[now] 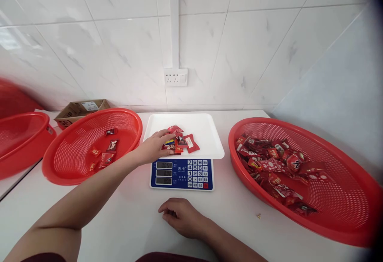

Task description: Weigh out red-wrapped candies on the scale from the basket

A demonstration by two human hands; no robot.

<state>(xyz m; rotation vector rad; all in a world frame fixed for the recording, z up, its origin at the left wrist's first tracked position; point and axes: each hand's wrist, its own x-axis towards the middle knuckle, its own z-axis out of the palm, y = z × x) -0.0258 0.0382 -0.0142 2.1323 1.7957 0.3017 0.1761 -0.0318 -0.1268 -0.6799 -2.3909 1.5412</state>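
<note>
A small pile of red snack packets (180, 140) lies on the white tray (206, 126) of a digital scale. My left hand (154, 146) reaches over the tray's left side, its fingers and thumb closed around the pile's left edge. Below the tray sits the scale's blue keypad panel (182, 175) with three small displays. On the table in front of the scale rests my right hand (181, 217), fingers loosely curled and nothing visible in them.
At right, a large red basket (338, 134) holds many snack packets. Another red basket (64, 146) at left has several. Behind it stands a cardboard box (70, 110); farther left is a red basin (20, 146). A tiny gold-coloured bit (259, 216) lies on the table.
</note>
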